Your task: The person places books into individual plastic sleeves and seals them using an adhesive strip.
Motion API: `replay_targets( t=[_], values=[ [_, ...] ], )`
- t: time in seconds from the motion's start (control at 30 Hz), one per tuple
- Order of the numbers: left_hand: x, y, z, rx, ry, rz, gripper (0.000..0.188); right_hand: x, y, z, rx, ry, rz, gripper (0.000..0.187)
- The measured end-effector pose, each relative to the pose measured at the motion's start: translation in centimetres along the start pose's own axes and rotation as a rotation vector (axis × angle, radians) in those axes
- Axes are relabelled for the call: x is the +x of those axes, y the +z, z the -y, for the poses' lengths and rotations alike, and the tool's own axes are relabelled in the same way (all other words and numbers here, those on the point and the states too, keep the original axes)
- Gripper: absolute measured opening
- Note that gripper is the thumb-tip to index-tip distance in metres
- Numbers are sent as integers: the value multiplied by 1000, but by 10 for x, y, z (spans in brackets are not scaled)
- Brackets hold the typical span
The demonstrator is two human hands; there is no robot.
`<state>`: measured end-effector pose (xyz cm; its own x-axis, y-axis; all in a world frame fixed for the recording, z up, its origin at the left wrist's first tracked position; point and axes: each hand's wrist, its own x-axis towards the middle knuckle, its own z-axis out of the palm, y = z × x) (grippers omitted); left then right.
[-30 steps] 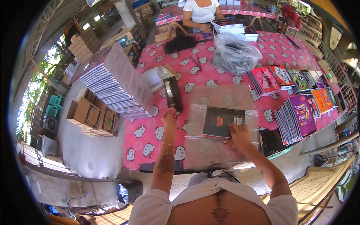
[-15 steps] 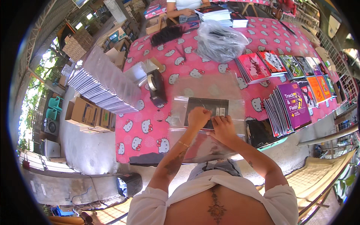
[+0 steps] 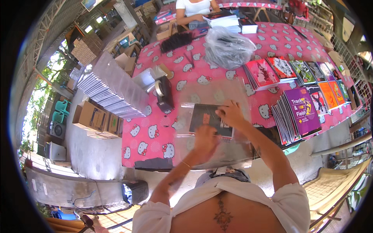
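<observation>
A dark spiral notebook (image 3: 197,113) lies in front of me on a sheet of clear plastic (image 3: 190,91), and its spiral binding runs along the edges away from and near me. A small reddish-orange patch shows on its cover. My left hand (image 3: 206,140) is over the near-left part of the notebook, its fingers smeared by motion. My right hand (image 3: 232,113) rests at the notebook's far right corner with the fingers apart, partly covering a white label on it. Whether the plastic wraps the notebook, I cannot tell.
A black tape dispenser (image 3: 164,93) and a tall stack of plastic-wrapped notebooks (image 3: 112,93) stand left. Purple-covered notebooks (image 3: 301,110) and other colourful ones (image 3: 262,73) lie right. Beyond are a clear plastic bundle (image 3: 228,47), a black fluffy thing (image 3: 175,41) and a seated person (image 3: 194,11).
My left hand has drawn back toward me and blurred. My right hand has moved up to the notebook's far right corner. The reddish-orange patch on the cover now shows.
</observation>
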<state>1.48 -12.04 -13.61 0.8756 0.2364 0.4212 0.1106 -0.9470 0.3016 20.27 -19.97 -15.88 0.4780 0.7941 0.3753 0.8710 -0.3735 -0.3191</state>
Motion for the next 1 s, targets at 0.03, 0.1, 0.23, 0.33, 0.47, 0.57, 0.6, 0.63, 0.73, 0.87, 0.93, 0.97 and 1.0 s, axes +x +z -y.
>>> replay_targets(
  t=[0.03, 0.1, 0.23, 0.33, 0.47, 0.57, 0.6, 0.63, 0.73, 0.87, 0.93, 0.97, 1.0],
  values=[
    [-4, 1, -14, 7, 220, -88, 52, 16, 6, -19, -25, -64, -208, 41],
    [-8, -7, -11, 32, 299, -89, 51, 51, -2, -39, 119, -17, 197, 45],
    [-7, -62, 30, -180, 113, -157, 39, 103, -82, -52, 773, 390, 826, 61],
    [-17, -53, 100, -679, -335, -300, 32, 99, -105, -40, 1046, 440, 833, 58],
    [-5, -44, 147, -1015, -517, -170, 33, 69, -111, -6, 1038, 568, 793, 57],
    [31, -57, 158, -678, -556, -310, 32, 54, -162, 33, 905, -78, -32, 39],
    [44, -78, 166, -442, -640, -384, 32, 52, -184, 52, 477, -322, -34, 30],
    [44, -87, 187, -430, -645, -390, 32, 52, -198, 69, 56, -563, -38, 22],
    [46, -87, 274, -528, -974, -273, 30, 60, -212, 98, 153, -518, 36, 19],
    [34, -59, 323, -934, -981, -278, 32, 70, -200, 125, 214, -476, 150, 20],
    [28, -33, 306, -826, -755, -420, 29, 77, -193, 130, 146, -369, 203, 26],
    [24, -24, 289, -1190, -899, -405, 23, 81, -190, 131, 130, -347, 195, 26],
    [8, -23, 282, -1540, -1062, -397, 18, 82, -185, 138, 82, -410, 113, 30]
  ],
)
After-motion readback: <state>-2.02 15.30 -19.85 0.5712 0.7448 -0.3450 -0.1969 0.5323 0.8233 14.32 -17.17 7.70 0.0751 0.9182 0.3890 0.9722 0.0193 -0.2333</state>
